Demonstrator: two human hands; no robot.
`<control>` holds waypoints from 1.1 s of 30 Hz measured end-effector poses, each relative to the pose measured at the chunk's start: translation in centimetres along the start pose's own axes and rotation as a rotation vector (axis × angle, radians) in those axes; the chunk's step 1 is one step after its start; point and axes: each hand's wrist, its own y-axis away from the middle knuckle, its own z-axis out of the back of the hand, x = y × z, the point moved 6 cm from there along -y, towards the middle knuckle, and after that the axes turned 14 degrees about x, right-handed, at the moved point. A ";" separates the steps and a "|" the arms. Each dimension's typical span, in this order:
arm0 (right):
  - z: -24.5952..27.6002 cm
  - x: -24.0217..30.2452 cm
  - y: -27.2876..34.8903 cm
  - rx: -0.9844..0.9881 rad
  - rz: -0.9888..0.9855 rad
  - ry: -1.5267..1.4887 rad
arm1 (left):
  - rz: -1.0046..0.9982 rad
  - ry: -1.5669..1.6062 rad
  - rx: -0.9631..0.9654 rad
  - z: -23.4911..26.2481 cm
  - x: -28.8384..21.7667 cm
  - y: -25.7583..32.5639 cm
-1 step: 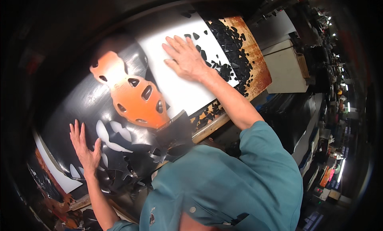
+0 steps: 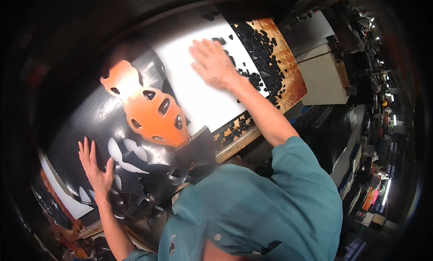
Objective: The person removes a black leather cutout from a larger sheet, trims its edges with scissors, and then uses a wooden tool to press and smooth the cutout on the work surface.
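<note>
My left hand (image 2: 95,168) lies flat with fingers stretched on a glossy black sheet (image 2: 81,125), beside cut-out holes where white shows through. On that sheet, between my hands, rests an orange cutting die (image 2: 151,112) with several dark openings. My right hand (image 2: 214,65), slightly smeared by motion, is spread over a white board (image 2: 203,105). Small black cut pieces (image 2: 264,58) lie beyond its fingertips and to its right, some on the board and many heaped past its edge. Neither hand holds anything.
A rusty tan surface (image 2: 288,69) bears the heap of black pieces at the right. Further right stands a pale box (image 2: 322,76). A cut, ragged flap of black sheet (image 2: 196,148) hangs near the front edge, close to my body. A dark machine part overhangs the far side.
My right hand has swept a little to the right across the white board, towards the black pieces. The orange die has shifted very slightly left. My left hand stays in place.
</note>
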 end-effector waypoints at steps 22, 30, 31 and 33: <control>5.2 -1.7 7.7 -0.214 -0.012 -0.651 | 0.071 0.058 0.062 0.1 -0.1 -1.0; 3.8 18.9 3.9 -0.025 0.328 -0.384 | 0.218 -0.135 0.005 -2.6 -0.4 -2.0; 3.4 19.4 3.7 -0.020 0.272 -0.333 | 0.210 -0.139 -0.030 -2.7 -0.6 -2.0; 2.2 19.8 3.4 0.056 0.142 -0.220 | 0.238 -0.127 0.019 -2.9 -0.7 -2.1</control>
